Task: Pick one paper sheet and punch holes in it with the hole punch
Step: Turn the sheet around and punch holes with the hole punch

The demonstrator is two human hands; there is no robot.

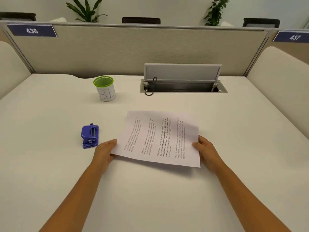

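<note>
A white paper sheet (pixel 158 138) with printed text, turned sideways, is held slightly above the white desk (pixel 150 198) in the middle. My left hand (pixel 104 152) grips its near left corner. My right hand (pixel 206 149) grips its right edge, thumb on top. A blue hole punch (pixel 90 136) sits on the desk just left of my left hand, apart from the sheet.
A green-rimmed mesh cup (pixel 105 88) with a white label stands at the back left of centre. An open cable hatch (pixel 183 82) with a raised lid is set into the desk at the back right. Partition walls (pixel 133 49) enclose the desk behind and at both sides.
</note>
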